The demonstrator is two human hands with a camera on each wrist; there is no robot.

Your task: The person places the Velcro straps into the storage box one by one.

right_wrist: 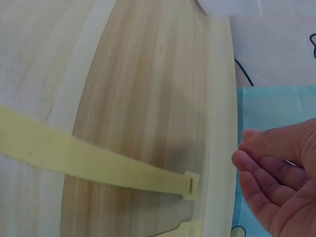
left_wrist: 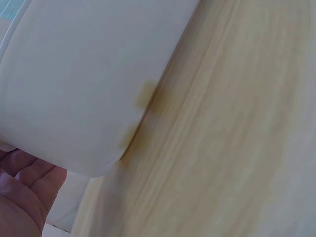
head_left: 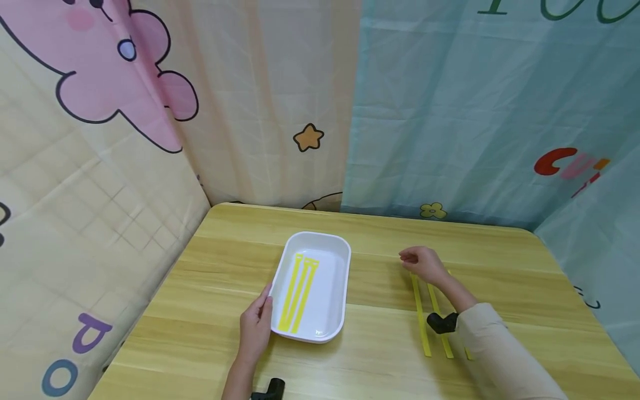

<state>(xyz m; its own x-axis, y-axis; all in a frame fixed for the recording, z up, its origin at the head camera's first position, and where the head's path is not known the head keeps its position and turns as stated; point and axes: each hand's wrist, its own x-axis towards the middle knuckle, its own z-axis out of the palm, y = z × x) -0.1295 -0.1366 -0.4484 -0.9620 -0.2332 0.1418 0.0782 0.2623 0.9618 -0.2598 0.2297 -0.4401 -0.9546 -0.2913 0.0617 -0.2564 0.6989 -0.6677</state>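
Note:
A white tray [head_left: 331,289] stands on the table, left of the middle. Its near left side is gripped by my left hand [head_left: 256,328], thumb at the rim and fingers against the outer wall [left_wrist: 74,89]. Inside the tray lie three yellow cable ties [head_left: 301,294], flat strips with wider heads, side by side. Over on the right, my right hand [head_left: 425,264] hovers above the heads of more yellow ties [head_left: 421,322], its fingers loosely bent and holding nothing. In the right wrist view one such tie [right_wrist: 98,163] shows a slotted head, just short of the fingertips.
The wood-grain table [head_left: 370,344] has its far edge close to a printed curtain [head_left: 270,111]. A teal curtain [head_left: 450,111] hangs behind the right side. Black wrist mounts [head_left: 442,323] sit on both arms. The right forearm covers part of the loose ties.

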